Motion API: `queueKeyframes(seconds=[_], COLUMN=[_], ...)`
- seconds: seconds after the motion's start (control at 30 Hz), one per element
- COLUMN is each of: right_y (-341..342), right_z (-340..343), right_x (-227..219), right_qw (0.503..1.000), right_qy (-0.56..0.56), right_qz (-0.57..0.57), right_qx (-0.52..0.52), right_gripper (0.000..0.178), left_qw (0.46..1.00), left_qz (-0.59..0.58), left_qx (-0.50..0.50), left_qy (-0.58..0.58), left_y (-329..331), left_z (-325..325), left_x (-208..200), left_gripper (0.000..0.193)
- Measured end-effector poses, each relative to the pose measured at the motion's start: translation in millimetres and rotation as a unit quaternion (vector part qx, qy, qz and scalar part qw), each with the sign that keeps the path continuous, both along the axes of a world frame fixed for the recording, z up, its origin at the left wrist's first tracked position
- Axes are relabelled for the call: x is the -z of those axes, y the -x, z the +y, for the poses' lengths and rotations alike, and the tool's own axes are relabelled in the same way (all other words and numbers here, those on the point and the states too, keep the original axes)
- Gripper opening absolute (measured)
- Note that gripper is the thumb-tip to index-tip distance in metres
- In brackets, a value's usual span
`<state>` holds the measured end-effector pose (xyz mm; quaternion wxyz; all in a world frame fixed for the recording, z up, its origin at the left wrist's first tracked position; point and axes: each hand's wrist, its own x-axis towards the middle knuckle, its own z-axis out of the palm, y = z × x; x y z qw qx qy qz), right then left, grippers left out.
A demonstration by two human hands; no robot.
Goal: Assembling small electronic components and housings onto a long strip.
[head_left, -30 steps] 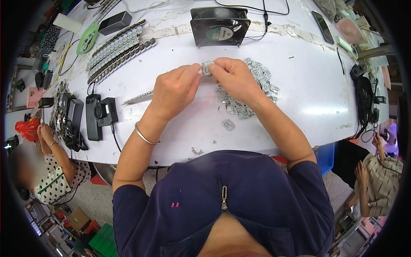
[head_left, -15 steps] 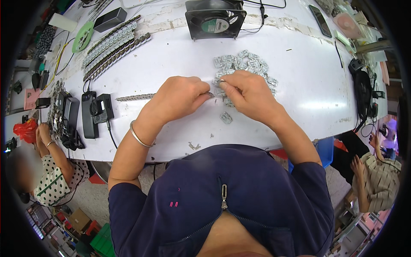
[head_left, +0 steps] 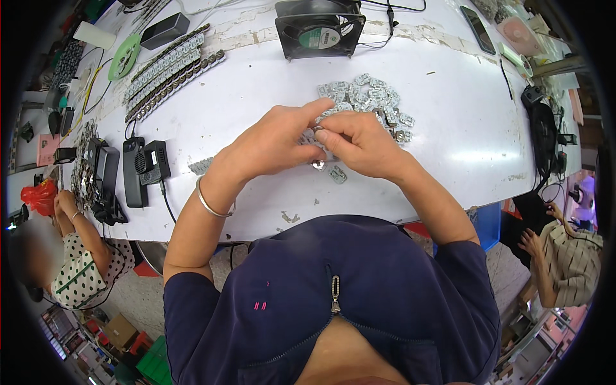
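Note:
My left hand (head_left: 273,144) hovers over the white table, its thumb and index finger spread apart. Beneath its wrist lies a narrow silver segmented strip (head_left: 202,165); the hand hides most of it. A small shiny metal piece (head_left: 317,165) shows just below the left thumb. Close beside, my right hand (head_left: 366,142) is closed in a pinch on a small silver metal piece (head_left: 317,129), near the left fingers. A pile of silver metal clips (head_left: 366,94) lies just beyond the right hand, partly covered by it. One loose clip (head_left: 337,174) rests nearer me.
A black fan (head_left: 319,32) stands at the far middle. Rows of segmented strips (head_left: 170,74) and a green dish (head_left: 125,56) lie far left. Black power adapters (head_left: 144,167) sit at left, a phone (head_left: 478,30) far right. A co-worker's hands (head_left: 64,202) are at the left edge.
My left hand has opened its pinch and its index finger has lifted. My right hand has shifted slightly left and nearer me. The strip's visible end has moved right and nearer me.

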<state>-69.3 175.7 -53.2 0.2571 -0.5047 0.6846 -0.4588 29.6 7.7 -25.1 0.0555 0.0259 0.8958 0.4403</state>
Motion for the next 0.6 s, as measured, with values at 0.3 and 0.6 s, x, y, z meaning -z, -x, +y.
queueKeyframes(seconds=[0.3, 0.6], right_y=[-2.8, 6.7], right_z=[-1.1, 1.7], right_x=[-4.5, -10.1], right_qw=[1.0, 0.999], right_qy=[0.002, -0.017], right_qz=[0.019, -0.013], right_qx=[0.01, 0.04], right_gripper=[0.016, 0.018], left_qw=[1.0, 0.995], left_qz=[-0.021, -0.087], left_qx=[0.008, -0.028], left_qy=[-0.017, -0.028], left_y=[1.7, -6.5], left_z=[3.4, -15.9], left_x=[-1.4, -4.1], left_gripper=[0.051, 0.016])
